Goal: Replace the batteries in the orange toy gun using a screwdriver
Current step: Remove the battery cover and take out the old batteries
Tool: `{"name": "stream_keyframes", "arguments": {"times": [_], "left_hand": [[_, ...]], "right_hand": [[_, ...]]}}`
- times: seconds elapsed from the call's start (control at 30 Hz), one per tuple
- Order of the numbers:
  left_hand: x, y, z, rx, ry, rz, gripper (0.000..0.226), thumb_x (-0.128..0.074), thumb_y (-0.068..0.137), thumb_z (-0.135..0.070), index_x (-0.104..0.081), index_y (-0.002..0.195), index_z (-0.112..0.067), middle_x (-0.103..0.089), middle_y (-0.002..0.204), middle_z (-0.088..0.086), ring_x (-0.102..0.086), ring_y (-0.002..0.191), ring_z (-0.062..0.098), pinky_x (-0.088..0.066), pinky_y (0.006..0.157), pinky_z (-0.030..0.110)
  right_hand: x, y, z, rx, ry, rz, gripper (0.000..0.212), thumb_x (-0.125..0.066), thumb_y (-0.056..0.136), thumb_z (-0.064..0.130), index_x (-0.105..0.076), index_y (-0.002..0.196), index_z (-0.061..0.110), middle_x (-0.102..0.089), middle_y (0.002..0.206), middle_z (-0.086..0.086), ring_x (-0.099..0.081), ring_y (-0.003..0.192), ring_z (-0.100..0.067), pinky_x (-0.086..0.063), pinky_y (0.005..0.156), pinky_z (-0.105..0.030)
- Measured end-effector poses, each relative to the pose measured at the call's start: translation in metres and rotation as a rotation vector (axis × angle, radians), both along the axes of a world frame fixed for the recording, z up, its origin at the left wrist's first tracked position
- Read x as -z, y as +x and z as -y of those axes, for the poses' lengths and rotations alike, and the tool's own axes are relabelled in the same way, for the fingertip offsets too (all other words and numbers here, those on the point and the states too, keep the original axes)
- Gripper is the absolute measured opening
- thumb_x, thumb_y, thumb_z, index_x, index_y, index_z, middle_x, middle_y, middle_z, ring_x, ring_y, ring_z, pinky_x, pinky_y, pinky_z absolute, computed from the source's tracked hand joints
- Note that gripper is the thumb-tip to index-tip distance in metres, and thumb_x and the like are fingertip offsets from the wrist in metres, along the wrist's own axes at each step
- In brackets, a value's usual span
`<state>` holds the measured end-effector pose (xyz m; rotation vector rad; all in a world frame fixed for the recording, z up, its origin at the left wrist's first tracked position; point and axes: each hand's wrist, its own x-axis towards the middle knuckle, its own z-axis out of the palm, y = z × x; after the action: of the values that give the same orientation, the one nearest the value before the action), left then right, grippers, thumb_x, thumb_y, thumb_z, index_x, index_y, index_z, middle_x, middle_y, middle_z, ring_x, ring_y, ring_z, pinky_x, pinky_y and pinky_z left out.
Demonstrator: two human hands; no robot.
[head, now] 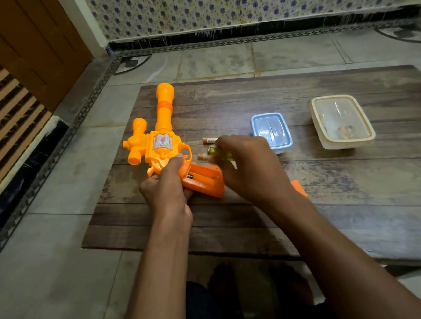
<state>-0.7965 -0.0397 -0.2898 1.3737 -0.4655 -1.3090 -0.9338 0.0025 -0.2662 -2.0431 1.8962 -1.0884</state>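
The orange toy gun (161,135) lies on the wooden board (332,187), barrel pointing away. Its handle (206,182) has the battery compartment open, with a dark battery end showing inside. My left hand (167,188) grips the gun at the trigger and the top of the handle. My right hand (250,166) hovers right of the handle, fingers curled round a blurred yellow-green object (216,153), apparently the screwdriver's handle. Two loose batteries (209,141) lie beside the trigger guard, partly hidden by my right hand. An orange cover piece (300,188) peeks out behind my right wrist.
A small blue-lidded box (271,132) stands just beyond my right hand. A cream box (341,121) with something small inside sits further right. The board lies on a tiled floor; a wall runs behind, a wooden door at the left. My feet are below the board's near edge.
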Motion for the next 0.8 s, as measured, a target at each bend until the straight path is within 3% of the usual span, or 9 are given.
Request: {"name": "stream_keyframes", "arguments": {"times": [0.1, 0.2, 0.33, 0.43, 0.53, 0.6, 0.7, 0.8], "left_hand": [[0.000, 0.000, 0.000, -0.019, 0.013, -0.003, 0.015, -0.081, 0.086, -0.006, -0.072, 0.086, -0.018, -0.081, 0.093, 0.010, -0.080, 0.091, 0.031, -0.065, 0.079, 0.048], [0.000, -0.001, 0.000, -0.015, 0.015, 0.031, 0.016, -0.084, 0.085, -0.011, -0.071, 0.084, -0.020, -0.080, 0.090, 0.005, -0.080, 0.090, 0.028, -0.065, 0.078, 0.045], [0.000, 0.000, 0.000, -0.002, 0.009, 0.025, 0.014, -0.085, 0.085, -0.012, -0.073, 0.084, -0.020, -0.080, 0.083, -0.002, -0.078, 0.081, 0.020, -0.064, 0.072, 0.041], [-0.001, 0.003, 0.000, 0.003, -0.003, 0.060, 0.015, -0.085, 0.085, -0.013, -0.076, 0.075, -0.020, -0.078, 0.071, -0.008, -0.078, 0.081, 0.022, -0.063, 0.074, 0.041], [-0.002, 0.005, -0.003, 0.011, -0.039, 0.152, 0.025, -0.087, 0.083, -0.018, -0.080, 0.063, -0.032, -0.078, 0.070, -0.008, -0.079, 0.086, 0.026, -0.065, 0.085, 0.053], [-0.002, 0.007, -0.004, 0.003, -0.065, 0.238, 0.022, -0.089, 0.080, -0.025, -0.078, 0.061, -0.027, -0.077, 0.068, -0.008, -0.077, 0.080, 0.022, -0.065, 0.084, 0.055], [-0.003, 0.007, -0.006, -0.029, -0.156, 0.369, 0.031, -0.090, 0.078, -0.029, -0.068, 0.058, -0.019, -0.063, 0.052, -0.015, -0.060, 0.054, 0.005, -0.056, 0.064, 0.035], [-0.006, 0.005, -0.011, -0.012, -0.230, 0.496, 0.033, -0.088, 0.081, -0.028, -0.067, 0.057, -0.017, -0.059, 0.046, -0.017, -0.051, 0.045, -0.001, -0.043, 0.060, 0.024]], "right_hand": [[0.003, -0.001, 0.013, 0.123, -0.025, -0.012, 0.010, -0.073, 0.087, 0.021, -0.067, 0.089, 0.013, -0.073, 0.084, -0.008, -0.067, 0.077, -0.037, -0.054, 0.061, -0.045], [0.005, 0.005, 0.028, 0.132, 0.074, -0.114, 0.007, -0.070, 0.089, 0.017, -0.069, 0.094, 0.011, -0.072, 0.094, -0.011, -0.066, 0.087, -0.039, -0.053, 0.064, -0.042], [0.009, 0.013, 0.041, 0.113, 0.195, -0.219, 0.010, -0.060, 0.090, 0.008, -0.067, 0.096, 0.012, -0.071, 0.102, -0.016, -0.065, 0.098, -0.041, -0.039, 0.066, -0.037], [0.011, 0.015, 0.045, 0.125, 0.244, -0.219, 0.017, -0.056, 0.089, 0.006, -0.066, 0.100, 0.013, -0.070, 0.105, -0.017, -0.064, 0.101, -0.041, -0.041, 0.069, -0.037], [0.012, 0.015, 0.045, 0.124, 0.218, -0.173, 0.009, -0.061, 0.091, 0.012, -0.066, 0.098, 0.012, -0.069, 0.105, -0.014, -0.063, 0.100, -0.038, -0.044, 0.070, -0.038], [0.013, 0.015, 0.045, 0.121, 0.169, -0.102, 0.010, -0.065, 0.090, 0.017, -0.067, 0.098, 0.011, -0.066, 0.102, -0.013, -0.062, 0.098, -0.037, -0.051, 0.073, -0.042], [0.016, 0.012, 0.045, 0.151, 0.062, -0.039, 0.013, -0.064, 0.087, 0.014, -0.068, 0.099, 0.011, -0.065, 0.097, -0.011, -0.063, 0.092, -0.036, -0.054, 0.075, -0.047], [0.012, 0.013, 0.044, 0.145, -0.014, 0.018, 0.025, -0.057, 0.083, 0.015, -0.068, 0.104, 0.009, -0.068, 0.099, -0.011, -0.064, 0.091, -0.034, -0.053, 0.075, -0.045]]}}
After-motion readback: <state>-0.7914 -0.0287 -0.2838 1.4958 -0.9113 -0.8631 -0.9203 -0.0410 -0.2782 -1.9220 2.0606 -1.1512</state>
